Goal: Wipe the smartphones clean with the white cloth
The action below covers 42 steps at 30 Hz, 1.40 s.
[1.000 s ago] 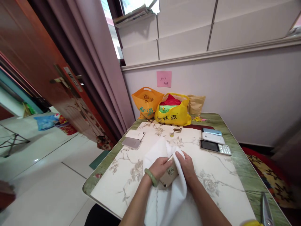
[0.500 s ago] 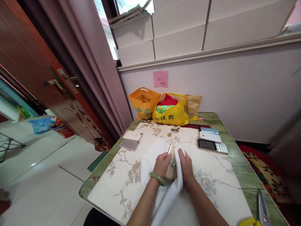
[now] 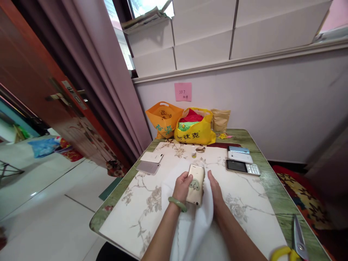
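Observation:
A gold phone [image 3: 196, 170] with a greenish ring holder on its back lies in my left hand [image 3: 182, 185]. My left thumb presses on the phone's left edge; the fingers beneath are hidden. A white cloth [image 3: 206, 214] drapes under and along the right side of the phone and hangs down between my forearms. My right hand [image 3: 216, 188] is beside the cloth, fingers stretched out and apart from the phone, palm facing it. Whether the palm touches the cloth is hard to make out.
Two phones [image 3: 148, 167] lie at the left. A blue phone, a white phone and a keypad phone [image 3: 243, 168] lie at the right. Beyond are a small bottle [image 3: 194, 154], glasses [image 3: 200, 149] and bags [image 3: 194, 136]. Yellow-handled scissors [image 3: 299, 239] lie near the right front edge.
My right hand has loosened from the cloth and its fingers have straightened. The phone's back has turned more fully into view, the cloth no longer covering its right side.

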{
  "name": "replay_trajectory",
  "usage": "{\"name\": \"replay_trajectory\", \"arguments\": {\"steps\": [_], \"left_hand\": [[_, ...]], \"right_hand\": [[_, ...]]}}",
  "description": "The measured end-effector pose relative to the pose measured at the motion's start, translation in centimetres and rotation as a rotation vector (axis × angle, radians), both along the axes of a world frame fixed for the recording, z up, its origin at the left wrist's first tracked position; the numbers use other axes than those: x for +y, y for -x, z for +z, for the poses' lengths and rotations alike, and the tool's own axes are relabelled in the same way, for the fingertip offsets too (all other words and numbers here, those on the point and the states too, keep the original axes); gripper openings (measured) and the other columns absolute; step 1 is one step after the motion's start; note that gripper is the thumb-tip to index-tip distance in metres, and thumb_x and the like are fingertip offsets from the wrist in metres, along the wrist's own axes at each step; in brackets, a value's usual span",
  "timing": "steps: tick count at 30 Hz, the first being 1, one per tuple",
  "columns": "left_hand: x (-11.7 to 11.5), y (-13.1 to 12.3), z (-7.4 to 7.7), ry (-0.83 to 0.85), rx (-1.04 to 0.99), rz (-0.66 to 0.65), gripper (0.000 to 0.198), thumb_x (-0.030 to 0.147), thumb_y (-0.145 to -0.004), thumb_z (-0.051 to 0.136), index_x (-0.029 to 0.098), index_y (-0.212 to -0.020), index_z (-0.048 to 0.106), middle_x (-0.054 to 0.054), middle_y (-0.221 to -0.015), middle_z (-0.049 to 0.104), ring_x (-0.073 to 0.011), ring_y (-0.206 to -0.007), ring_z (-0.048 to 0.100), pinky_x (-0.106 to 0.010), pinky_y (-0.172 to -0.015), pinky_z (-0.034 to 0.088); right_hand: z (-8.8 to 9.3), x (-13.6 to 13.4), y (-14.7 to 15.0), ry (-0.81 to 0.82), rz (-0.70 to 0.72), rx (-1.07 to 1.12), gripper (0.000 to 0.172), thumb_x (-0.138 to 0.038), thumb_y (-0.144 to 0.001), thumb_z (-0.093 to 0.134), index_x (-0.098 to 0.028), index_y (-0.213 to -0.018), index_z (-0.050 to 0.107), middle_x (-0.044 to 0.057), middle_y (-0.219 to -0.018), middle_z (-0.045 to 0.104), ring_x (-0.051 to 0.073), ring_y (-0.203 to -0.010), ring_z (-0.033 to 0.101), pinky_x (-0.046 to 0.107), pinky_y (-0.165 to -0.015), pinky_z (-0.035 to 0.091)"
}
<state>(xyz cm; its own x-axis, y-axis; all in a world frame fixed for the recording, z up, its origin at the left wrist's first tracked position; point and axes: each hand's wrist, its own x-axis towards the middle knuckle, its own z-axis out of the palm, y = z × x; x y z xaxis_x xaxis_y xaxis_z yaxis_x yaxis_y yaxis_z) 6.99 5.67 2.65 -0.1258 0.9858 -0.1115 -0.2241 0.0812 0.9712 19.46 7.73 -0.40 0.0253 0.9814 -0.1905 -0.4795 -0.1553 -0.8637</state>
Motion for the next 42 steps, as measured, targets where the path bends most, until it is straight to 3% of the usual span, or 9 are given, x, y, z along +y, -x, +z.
{"name": "replay_trajectory", "arguments": {"steps": [5,13,17,20,23,26,29,33,42], "left_hand": [[-0.1,0.2,0.4,-0.053,0.107,-0.004,0.031,0.046,-0.076,0.066,0.017,-0.074,0.057,0.004,-0.063,0.053,-0.0102,-0.057,0.047,-0.023,-0.057,0.038],[0.2,1.2,1.8,0.042,0.126,-0.179,0.034,0.047,-0.07,0.07,0.016,-0.079,0.06,0.002,-0.063,0.058,-0.0122,-0.056,0.052,-0.024,-0.056,0.039],[0.1,1.9,2.1,0.064,0.125,-0.236,0.032,0.046,-0.071,0.07,0.017,-0.074,0.058,0.003,-0.062,0.058,-0.0113,-0.054,0.05,-0.024,-0.054,0.038],[-0.1,1.9,1.8,0.038,0.135,-0.177,0.031,0.045,-0.072,0.069,0.016,-0.075,0.059,0.003,-0.062,0.057,-0.0106,-0.054,0.049,-0.023,-0.054,0.038],[-0.1,1.3,1.4,0.015,0.091,-0.071,0.033,0.047,-0.073,0.068,0.016,-0.081,0.061,0.002,-0.064,0.059,-0.011,-0.055,0.05,-0.023,-0.055,0.039],[0.0,0.3,1.1,0.011,0.08,-0.043,0.034,0.048,-0.073,0.067,0.016,-0.082,0.06,0.002,-0.065,0.059,-0.0115,-0.055,0.05,-0.023,-0.055,0.039],[-0.1,-0.4,1.1,-0.011,0.162,-0.079,0.033,0.048,-0.074,0.066,0.017,-0.08,0.06,0.002,-0.065,0.057,-0.0114,-0.057,0.049,-0.023,-0.055,0.038],[-0.3,-0.8,1.5,-0.038,0.28,-0.099,0.034,0.052,-0.075,0.065,0.018,-0.076,0.059,0.002,-0.064,0.055,-0.0119,-0.058,0.046,-0.023,-0.054,0.035],[1.1,-1.3,1.5,-0.106,0.39,0.097,0.038,0.053,-0.079,0.059,0.018,-0.063,0.053,0.004,-0.059,0.047,-0.0116,-0.058,0.042,-0.023,-0.055,0.032]], "right_hand": [[0.1,0.0,0.5,-0.091,0.114,-0.058,0.054,-0.06,-0.076,0.063,-0.015,-0.105,0.065,0.006,-0.089,0.072,0.022,-0.078,0.065,0.031,-0.072,0.051],[0.5,-0.1,0.4,-0.108,0.026,-0.176,0.054,-0.066,-0.073,0.061,-0.016,-0.092,0.067,0.005,-0.08,0.071,0.022,-0.076,0.062,0.03,-0.071,0.05],[0.4,-0.2,-0.1,0.025,0.067,-0.15,0.065,-0.076,-0.078,0.045,-0.016,-0.088,0.068,0.008,-0.079,0.072,0.024,-0.074,0.065,0.032,-0.067,0.051],[-0.3,0.1,-0.3,0.077,0.039,-0.098,0.06,-0.073,-0.079,0.045,-0.017,-0.084,0.067,0.007,-0.073,0.07,0.023,-0.066,0.063,0.033,-0.06,0.051],[-0.6,0.4,-0.3,0.003,-0.043,-0.103,0.04,-0.06,-0.074,0.058,-0.021,-0.075,0.062,0.003,-0.068,0.067,0.021,-0.062,0.059,0.033,-0.059,0.05],[-0.3,0.5,-0.2,-0.055,-0.035,-0.112,0.033,-0.053,-0.071,0.062,-0.021,-0.076,0.064,0.003,-0.073,0.068,0.02,-0.067,0.059,0.031,-0.064,0.05],[-0.3,0.7,-0.2,-0.111,-0.025,-0.117,0.037,-0.054,-0.072,0.063,-0.019,-0.084,0.066,0.003,-0.079,0.069,0.019,-0.072,0.059,0.03,-0.069,0.049],[-1.1,0.9,0.0,-0.133,0.005,-0.098,0.046,-0.061,-0.078,0.058,-0.017,-0.089,0.064,0.0,-0.071,0.065,0.017,-0.064,0.056,0.028,-0.064,0.047],[-1.4,0.8,1.0,-0.137,0.076,-0.094,0.05,-0.066,-0.075,0.06,-0.017,-0.081,0.062,-0.002,-0.061,0.058,0.015,-0.06,0.053,0.026,-0.059,0.045]]}}
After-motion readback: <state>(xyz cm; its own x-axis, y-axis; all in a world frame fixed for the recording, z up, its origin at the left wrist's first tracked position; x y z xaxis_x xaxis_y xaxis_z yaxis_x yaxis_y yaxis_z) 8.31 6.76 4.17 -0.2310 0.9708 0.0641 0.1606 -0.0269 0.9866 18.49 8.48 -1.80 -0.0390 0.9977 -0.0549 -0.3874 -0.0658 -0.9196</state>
